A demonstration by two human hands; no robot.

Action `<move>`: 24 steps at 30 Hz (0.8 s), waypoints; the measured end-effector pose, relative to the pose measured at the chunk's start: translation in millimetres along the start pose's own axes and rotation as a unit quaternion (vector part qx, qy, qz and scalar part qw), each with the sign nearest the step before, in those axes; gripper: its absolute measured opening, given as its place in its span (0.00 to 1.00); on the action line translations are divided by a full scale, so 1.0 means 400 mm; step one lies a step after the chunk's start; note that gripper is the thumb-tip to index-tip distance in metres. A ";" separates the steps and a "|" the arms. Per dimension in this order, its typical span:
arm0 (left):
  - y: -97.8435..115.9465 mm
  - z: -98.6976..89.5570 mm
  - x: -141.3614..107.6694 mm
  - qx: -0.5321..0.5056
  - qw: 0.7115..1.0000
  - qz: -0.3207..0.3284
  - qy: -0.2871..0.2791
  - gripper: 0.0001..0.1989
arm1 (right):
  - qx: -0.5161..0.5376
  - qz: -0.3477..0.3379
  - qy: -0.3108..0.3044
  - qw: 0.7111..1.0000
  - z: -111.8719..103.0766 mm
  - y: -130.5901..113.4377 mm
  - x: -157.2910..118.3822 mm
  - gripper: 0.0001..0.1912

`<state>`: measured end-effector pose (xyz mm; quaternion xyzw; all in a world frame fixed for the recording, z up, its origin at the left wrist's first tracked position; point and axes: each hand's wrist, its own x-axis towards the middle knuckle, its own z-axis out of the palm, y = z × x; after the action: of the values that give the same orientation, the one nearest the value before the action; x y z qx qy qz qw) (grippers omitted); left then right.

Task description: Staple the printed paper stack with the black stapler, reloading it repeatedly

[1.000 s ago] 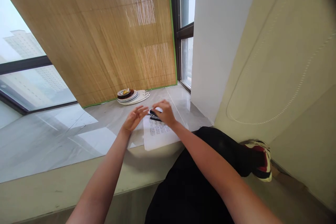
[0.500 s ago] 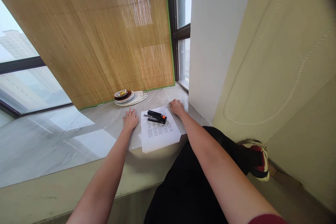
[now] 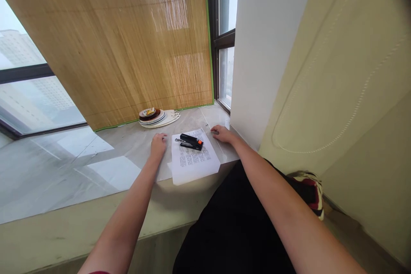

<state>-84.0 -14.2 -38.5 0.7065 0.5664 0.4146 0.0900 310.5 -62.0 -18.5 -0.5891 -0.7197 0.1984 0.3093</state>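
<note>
A black stapler (image 3: 191,142) with an orange patch lies on printed white paper (image 3: 195,167), whose front edge hangs over the ledge. To the left of the paper is my left hand (image 3: 158,144), its fingers loosely bent and nothing visible in them. Beyond the paper's right side, my right hand (image 3: 222,133) is closed, with a small greyish thing at its fingertips, too small to name. Neither hand touches the stapler.
Stacked plates (image 3: 152,117) stand at the back of the grey marble ledge (image 3: 128,145), before a bamboo mat (image 3: 128,51) leaning on the window. A white wall (image 3: 266,51) bounds the right side. My black-clad leg (image 3: 231,222) is below the ledge.
My left hand's spread fingers have drawn in and bent. My right hand has shifted slightly right and toward me, and the small greyish thing shows more clearly. Stapler and paper stay in place.
</note>
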 end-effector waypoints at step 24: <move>0.098 -0.009 -0.039 -0.245 0.963 0.085 -0.079 0.17 | 0.021 -0.149 0.005 0.989 0.189 -0.192 -0.064 0.17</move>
<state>-58.3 -42.5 -20.5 0.7391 0.3764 0.4897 0.2687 206.3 -98.3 -29.4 -0.4697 -0.7937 0.1619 0.3510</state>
